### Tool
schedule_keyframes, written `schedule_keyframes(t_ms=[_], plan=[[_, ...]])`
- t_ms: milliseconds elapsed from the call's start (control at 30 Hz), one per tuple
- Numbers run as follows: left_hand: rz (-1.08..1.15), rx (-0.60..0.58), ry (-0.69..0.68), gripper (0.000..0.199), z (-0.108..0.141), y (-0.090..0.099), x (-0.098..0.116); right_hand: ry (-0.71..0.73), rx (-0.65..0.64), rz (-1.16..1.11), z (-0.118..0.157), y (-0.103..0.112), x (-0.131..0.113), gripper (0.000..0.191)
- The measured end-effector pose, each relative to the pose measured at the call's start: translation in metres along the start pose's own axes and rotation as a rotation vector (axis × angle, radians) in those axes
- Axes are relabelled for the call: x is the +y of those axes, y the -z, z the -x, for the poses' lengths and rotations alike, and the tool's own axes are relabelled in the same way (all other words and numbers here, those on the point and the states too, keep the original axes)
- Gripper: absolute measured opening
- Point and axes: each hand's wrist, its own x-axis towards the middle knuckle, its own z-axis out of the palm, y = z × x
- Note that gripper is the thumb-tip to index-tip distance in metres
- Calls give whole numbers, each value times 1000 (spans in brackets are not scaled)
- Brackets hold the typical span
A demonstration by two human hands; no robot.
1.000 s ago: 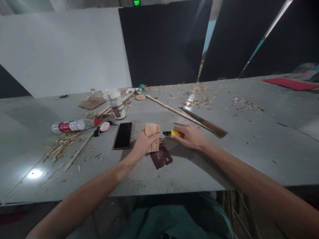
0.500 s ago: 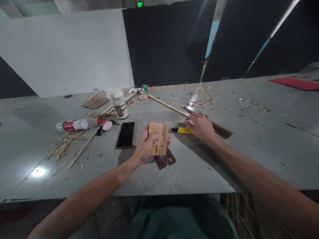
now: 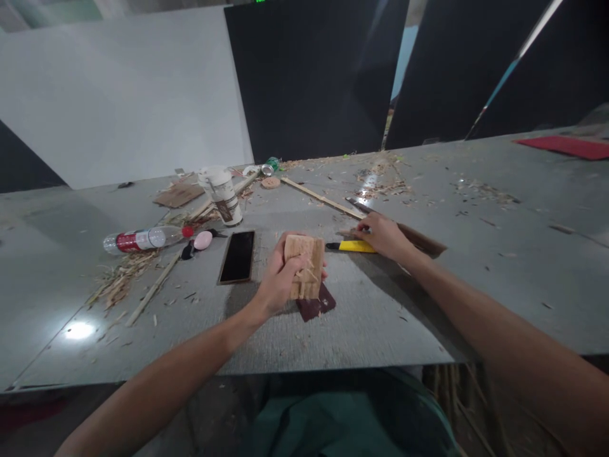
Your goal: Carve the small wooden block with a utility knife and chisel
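My left hand [image 3: 276,279] is wrapped round a small block of pale wood [image 3: 304,266], its thumb lying across the carved face among loose shavings. Beneath the block, a dark maroon sheet [image 3: 316,303] lies on the table. Farther right, my right hand [image 3: 384,233] is closed in a pinch at the table top; a small dark bit shows at the fingertips, too little to name. Just in front of that hand lies a yellow-handled cutter [image 3: 354,246] with a black end. Behind the wrist, a dark wooden strip [image 3: 421,241] lies partly hidden.
Left of the block are a phone [image 3: 238,256], a paper cup [image 3: 226,200] and a plastic bottle [image 3: 147,238] on its side. A long thin stick [image 3: 321,199] slants across the back. Wood shavings [image 3: 126,279] litter the grey table [image 3: 266,346]. A green can [image 3: 270,166] lies far back.
My right hand has gone from loosely spread fingers to a closed pinch beside the cutter. My left hand keeps hold of the wooden block. The view has tilted slightly.
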Motion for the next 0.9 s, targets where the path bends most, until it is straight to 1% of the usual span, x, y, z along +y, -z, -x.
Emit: schedule_keyframes(t_ms=[133, 267, 333, 400, 500, 567, 667, 800, 900], plan=[[27, 27, 0, 40, -2, -1, -1, -2, 81, -214, 1, 7, -7, 38], [47, 123, 25, 42, -5, -2, -5, 31, 159, -507, 7, 18, -25, 41], [50, 161, 32, 42, -6, -2, -6, 52, 157, -663, 14, 23, -37, 47], [46, 172, 28, 41, -8, -1, -7, 60, 139, -796, 23, 29, -49, 51], [38, 176, 27, 42, -9, 2, -8, 49, 117, -934, 35, 39, -65, 43], [35, 179, 33, 44, -9, 3, -9, 37, 111, -991, 39, 43, -74, 39], [33, 168, 36, 41, -10, 2, -12, 20, 111, -1031, 43, 41, -85, 40], [36, 123, 18, 35, -12, 0, -17, 18, 108, -1012, 49, 26, -97, 38], [42, 131, 16, 37, -13, 0, -21, 48, 89, -949, 53, 16, -104, 38]])
